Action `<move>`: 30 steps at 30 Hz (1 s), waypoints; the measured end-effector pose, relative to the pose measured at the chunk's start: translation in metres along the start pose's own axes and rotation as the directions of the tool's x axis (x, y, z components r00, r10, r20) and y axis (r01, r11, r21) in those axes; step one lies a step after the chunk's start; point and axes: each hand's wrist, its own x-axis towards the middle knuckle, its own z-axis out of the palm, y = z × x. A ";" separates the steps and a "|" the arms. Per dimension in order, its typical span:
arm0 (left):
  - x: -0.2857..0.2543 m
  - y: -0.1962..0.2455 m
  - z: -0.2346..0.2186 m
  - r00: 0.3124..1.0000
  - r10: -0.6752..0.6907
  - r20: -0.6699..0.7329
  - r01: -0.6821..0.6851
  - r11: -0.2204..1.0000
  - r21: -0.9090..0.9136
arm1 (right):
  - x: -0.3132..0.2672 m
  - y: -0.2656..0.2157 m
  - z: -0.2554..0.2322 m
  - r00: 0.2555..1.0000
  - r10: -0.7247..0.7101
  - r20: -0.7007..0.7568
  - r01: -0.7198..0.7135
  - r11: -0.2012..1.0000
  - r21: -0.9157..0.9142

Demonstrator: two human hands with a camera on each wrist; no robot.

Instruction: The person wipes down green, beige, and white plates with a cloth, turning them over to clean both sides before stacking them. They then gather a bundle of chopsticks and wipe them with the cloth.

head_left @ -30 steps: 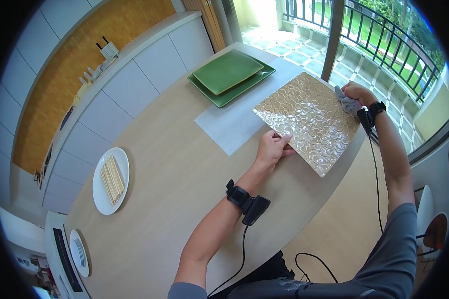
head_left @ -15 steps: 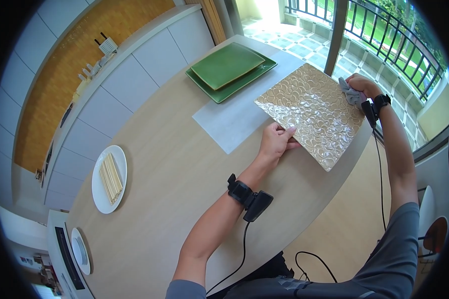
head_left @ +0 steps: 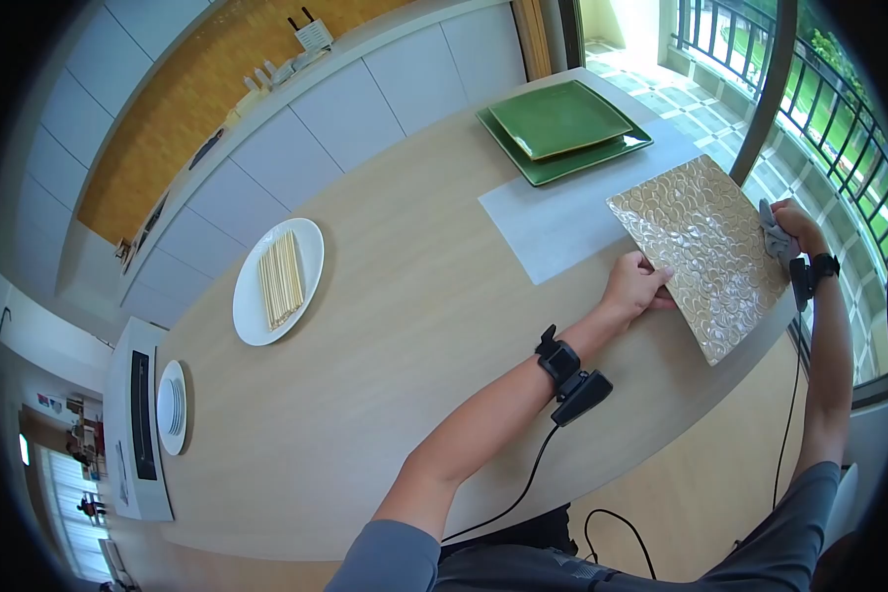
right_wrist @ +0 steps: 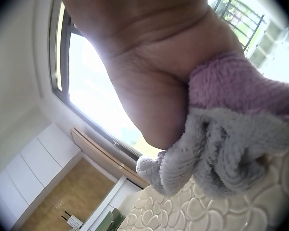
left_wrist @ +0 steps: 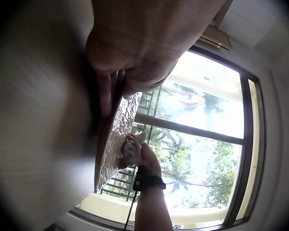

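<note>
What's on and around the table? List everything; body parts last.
Table: 1, pale wood, centre
Patterned plate: 1, beige, table's right
Cloth: 1, grey and pink, on patterned plate
Stacked plates: 2, green, table's far end
Mat: 1, whitish, partly under stacked plates
White plate: 1, white, table's left
Sticks: many, cream, on white plate
Small plate: 1, white, left end
Counter: 1, white, background
Wrist cameras: 2, black, worn
Left hand: 1, bare, holding patterned plate
Right hand: 1, bare, holding cloth

Your embossed plate (head_left: 705, 257) looks glossy and glazed, its relief bumpy; your cloth (right_wrist: 226, 149) is fuzzy textile; the green plates (head_left: 562, 118) shine smooth, while the surface (head_left: 395, 326) looks matt and wood-like.
</note>
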 end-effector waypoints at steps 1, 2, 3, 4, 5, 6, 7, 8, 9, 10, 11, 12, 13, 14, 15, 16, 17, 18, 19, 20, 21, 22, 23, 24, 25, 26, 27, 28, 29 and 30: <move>-0.001 0.000 0.000 1.000 -0.014 -0.004 0.014 1.000 0.017 | -0.003 0.002 0.000 1.000 0.004 -0.006 -0.004 1.000 0.001; -0.001 0.000 0.001 1.000 -0.029 -0.006 0.030 0.999 0.032 | -0.003 0.002 -0.001 1.000 -0.006 -0.003 0.006 1.000 0.021; -0.001 0.000 0.002 0.999 -0.033 0.006 0.033 0.999 0.028 | -0.004 0.002 -0.002 1.000 -0.015 -0.001 0.015 0.999 0.039; -0.001 0.000 0.001 0.998 -0.060 0.003 0.059 0.998 0.032 | -0.003 0.004 -0.005 1.000 -0.007 -0.011 0.007 0.999 0.035; -0.001 0.000 0.001 0.996 -0.087 -0.002 0.087 0.996 0.034 | 0.000 0.007 -0.008 0.999 -0.019 -0.039 0.020 0.999 0.036; -0.003 -0.001 0.000 0.996 -0.089 0.007 0.088 0.996 0.029 | 0.002 0.010 -0.011 0.997 -0.032 -0.065 0.034 0.999 0.036; -0.004 -0.002 -0.002 0.993 -0.116 0.014 0.116 0.992 0.047 | 0.001 0.010 -0.012 0.992 -0.075 -0.098 0.081 0.995 0.063; -0.006 -0.002 -0.004 0.990 -0.141 0.015 0.140 0.988 0.062 | -0.002 0.010 -0.017 0.992 -0.076 -0.097 0.081 0.995 0.054; -0.009 -0.002 -0.006 0.991 -0.133 0.009 0.132 0.990 0.052 | -0.005 0.007 -0.023 0.987 -0.096 -0.130 0.108 0.990 0.087; -0.011 -0.003 -0.011 0.990 -0.140 0.009 0.139 0.988 0.069 | -0.006 -0.003 -0.025 0.980 -0.125 -0.155 0.144 0.982 0.121; -0.013 -0.002 -0.019 0.990 -0.139 -0.008 0.140 0.986 0.086 | -0.014 -0.015 -0.023 0.984 -0.141 -0.111 0.166 0.948 0.270; -0.015 -0.001 -0.026 0.991 -0.130 -0.024 0.132 0.986 0.103 | -0.017 -0.022 -0.021 0.971 -0.238 -0.010 0.212 0.845 0.491; -0.015 -0.001 -0.034 0.992 -0.117 -0.052 0.123 0.985 0.120 | -0.007 -0.018 -0.028 0.960 -0.280 -0.015 0.242 0.799 0.551; -0.016 0.002 -0.043 0.992 -0.099 -0.081 0.109 0.986 0.124 | 0.003 -0.022 -0.026 0.946 -0.324 -0.017 0.266 0.746 0.610; -0.023 0.010 -0.047 0.989 -0.053 -0.137 0.071 0.989 0.129 | -0.029 -0.048 0.010 0.747 -0.543 -0.384 0.662 0.664 0.348; -0.027 0.019 -0.055 0.984 0.021 -0.176 0.021 0.972 0.235 | -0.034 -0.071 -0.004 0.887 -0.428 -0.172 0.456 0.758 0.467; -0.032 0.026 -0.067 0.974 0.090 -0.210 -0.014 0.941 0.338 | -0.030 -0.093 -0.008 0.955 -0.289 0.067 0.216 0.835 0.507; -0.040 0.031 -0.082 0.953 0.125 -0.275 -0.029 0.944 0.329 | -0.027 -0.106 0.018 0.933 -0.340 0.120 0.239 0.832 0.500; -0.043 0.032 -0.096 0.942 0.173 -0.286 -0.033 0.900 0.434 | -0.023 -0.113 0.040 0.920 -0.388 0.050 0.263 0.709 0.655; -0.050 0.036 -0.110 0.932 0.212 -0.293 -0.025 0.845 0.534 | -0.021 -0.118 0.060 0.912 -0.409 -0.021 0.268 0.558 0.785; -0.056 0.041 -0.121 0.908 0.241 -0.342 -0.027 0.850 0.527 | -0.003 -0.117 0.068 0.728 -0.628 0.274 0.162 0.546 0.822; -0.063 0.046 -0.132 0.904 0.267 -0.334 -0.003 0.785 0.619 | -0.017 -0.137 0.107 0.873 -0.478 0.099 0.213 0.555 0.804; -0.074 0.052 -0.141 0.901 0.284 -0.327 0.029 0.714 0.699 | -0.058 -0.170 0.149 0.922 -0.379 0.080 0.159 0.559 0.814; -0.088 0.065 -0.146 0.906 0.190 -0.379 0.143 0.705 0.695 | -0.083 -0.196 0.185 0.959 -0.276 0.059 0.110 0.557 0.823; -0.095 0.073 -0.152 0.890 0.195 -0.411 0.195 0.654 0.731 | -0.058 -0.179 0.209 0.875 -0.423 0.234 0.013 0.505 0.863; -0.101 0.079 -0.157 0.875 0.197 -0.442 0.251 0.597 0.762 | -0.029 -0.168 0.233 0.740 -0.554 0.382 -0.102 0.469 0.878; -0.112 0.091 -0.161 0.871 0.203 -0.446 0.267 0.566 0.780 | -0.052 -0.191 0.264 0.777 -0.478 0.410 -0.182 0.452 0.873; -0.121 0.097 -0.165 0.871 0.204 -0.446 0.282 0.536 0.796 | -0.094 -0.212 0.292 0.809 -0.391 0.438 -0.260 0.431 0.864; -0.106 0.092 -0.178 0.879 0.215 -0.426 0.302 0.439 0.846 | -0.102 -0.217 0.316 0.761 -0.436 0.480 -0.322 0.387 0.864; -0.093 0.088 -0.192 0.886 0.221 -0.408 0.322 0.341 0.883 | -0.110 -0.218 0.335 0.708 -0.478 0.520 -0.389 0.350 0.852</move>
